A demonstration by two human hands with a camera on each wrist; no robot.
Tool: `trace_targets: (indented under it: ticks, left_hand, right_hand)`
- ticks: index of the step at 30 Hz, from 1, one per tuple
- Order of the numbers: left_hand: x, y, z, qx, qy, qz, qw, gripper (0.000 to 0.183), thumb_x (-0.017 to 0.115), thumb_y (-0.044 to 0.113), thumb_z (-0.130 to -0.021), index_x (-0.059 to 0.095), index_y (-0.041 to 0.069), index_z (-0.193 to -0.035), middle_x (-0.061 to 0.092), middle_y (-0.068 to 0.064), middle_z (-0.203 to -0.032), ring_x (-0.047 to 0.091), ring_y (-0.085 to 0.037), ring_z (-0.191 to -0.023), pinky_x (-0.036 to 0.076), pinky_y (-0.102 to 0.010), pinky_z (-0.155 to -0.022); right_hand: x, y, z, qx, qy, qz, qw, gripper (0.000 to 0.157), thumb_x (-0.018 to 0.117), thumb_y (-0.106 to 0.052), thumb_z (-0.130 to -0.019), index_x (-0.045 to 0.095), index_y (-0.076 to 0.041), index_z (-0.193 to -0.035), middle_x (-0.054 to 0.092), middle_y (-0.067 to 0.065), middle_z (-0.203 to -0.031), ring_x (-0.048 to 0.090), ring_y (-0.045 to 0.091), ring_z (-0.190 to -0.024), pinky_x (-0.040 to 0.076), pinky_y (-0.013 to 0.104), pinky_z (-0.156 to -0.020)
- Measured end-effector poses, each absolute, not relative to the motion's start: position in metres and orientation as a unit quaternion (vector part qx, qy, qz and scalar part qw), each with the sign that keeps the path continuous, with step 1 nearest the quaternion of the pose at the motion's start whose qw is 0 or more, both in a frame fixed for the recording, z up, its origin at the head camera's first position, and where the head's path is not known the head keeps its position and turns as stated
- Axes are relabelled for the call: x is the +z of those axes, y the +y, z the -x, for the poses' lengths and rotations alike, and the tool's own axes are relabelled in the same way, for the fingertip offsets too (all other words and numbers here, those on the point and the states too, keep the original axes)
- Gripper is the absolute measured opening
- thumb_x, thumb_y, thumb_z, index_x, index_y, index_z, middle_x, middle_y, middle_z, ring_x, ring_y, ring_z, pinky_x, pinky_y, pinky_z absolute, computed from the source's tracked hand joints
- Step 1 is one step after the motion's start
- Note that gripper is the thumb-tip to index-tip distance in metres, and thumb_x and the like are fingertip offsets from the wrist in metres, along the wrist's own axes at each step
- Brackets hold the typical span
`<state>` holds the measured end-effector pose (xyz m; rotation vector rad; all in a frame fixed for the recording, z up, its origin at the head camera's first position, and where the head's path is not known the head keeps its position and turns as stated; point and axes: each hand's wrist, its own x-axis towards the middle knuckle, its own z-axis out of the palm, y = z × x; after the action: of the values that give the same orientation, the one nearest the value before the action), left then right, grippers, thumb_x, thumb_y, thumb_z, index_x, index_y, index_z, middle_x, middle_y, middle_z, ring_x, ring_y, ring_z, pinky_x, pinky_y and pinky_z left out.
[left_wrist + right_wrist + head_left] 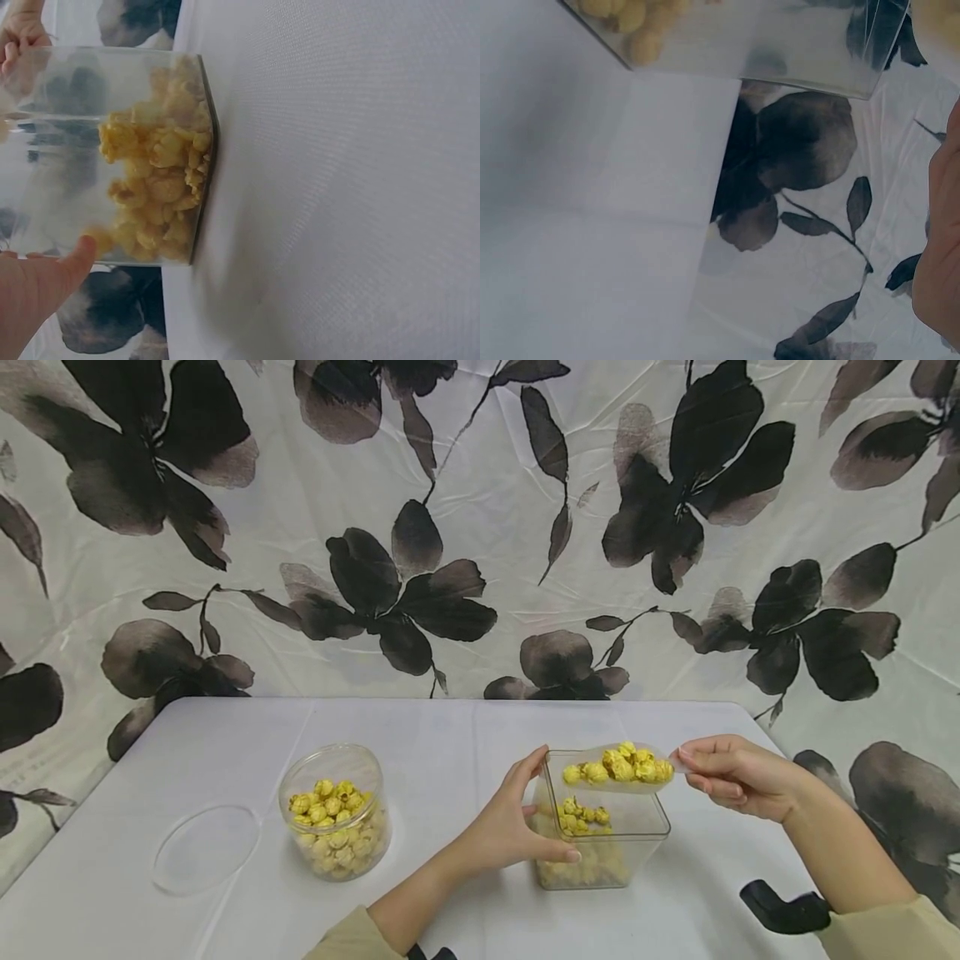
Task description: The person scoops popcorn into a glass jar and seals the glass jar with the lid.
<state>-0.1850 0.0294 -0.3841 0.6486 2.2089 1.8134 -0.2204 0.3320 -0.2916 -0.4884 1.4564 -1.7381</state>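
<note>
A clear square container [647, 852] stands on the white table, with yellow popcorn [161, 165] in its lower part. My left hand [504, 831] grips its left side, thumb across the front near corner and fingers at the back. In my right hand [750, 777] the handle of a translucent scoop [618, 787] is pinched between thumb and fingers. The scoop lies level over the container's opening, loaded with several pieces of popcorn [621, 766]. Only the edge of the right hand [939, 240] shows in the right wrist view, beside the scoop's blurred end.
Left of the container stands a round clear jar [330, 760] with popcorn inside. A clear round lid [206, 852] lies flat on the white tablecloth [435, 743] farther left. Behind the table hangs a floral cloth [525, 602].
</note>
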Motion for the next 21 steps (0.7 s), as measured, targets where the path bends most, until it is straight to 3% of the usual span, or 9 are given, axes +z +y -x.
trace_targets:
  ticks: [6,13,21]
  left_hand:
    - [-0.384,0.029,0.184,0.618,0.748,-0.216,0.112,0.11,0.086,0.023,-0.066,0.013,0.035,-0.147,0.013,0.008,-0.152,0.017,-0.015,-0.138,0.037,-0.039,-0.102]
    - [-0.381,0.025,0.183,0.633,0.736,-0.217,0.101,0.112,0.087,0.022,-0.064,0.013,0.033,-0.148,0.013,0.008,-0.152,0.017,-0.016,-0.138,0.037,-0.043,-0.102]
    - [-0.373,0.014,0.18,0.647,0.729,-0.211,0.072,0.11,0.087,0.021,-0.064,0.015,0.03,-0.148,0.023,0.009,-0.149,0.023,-0.013,-0.136,0.035,-0.042,-0.103]
  right_hand:
    - [-0.289,0.331,0.221,-0.688,0.573,0.198,0.399,0.029,0.038,-0.008,-0.101,0.067,-0.008,-0.106,0.061,-0.006,-0.074,0.03,0.005,-0.051,0.03,0.009,-0.046]
    - [-0.286,0.328,0.222,-0.693,0.568,0.206,0.393,0.029,0.038,-0.007,-0.1,0.067,-0.007,-0.105,0.06,-0.005,-0.073,0.027,0.006,-0.05,0.015,0.017,-0.044]
    - [-0.278,0.319,0.226,-0.681,0.585,0.209,0.388,0.028,0.039,-0.009,-0.101,0.066,-0.007,-0.103,0.058,-0.006,-0.072,0.028,0.006,-0.05,0.019,0.015,-0.044]
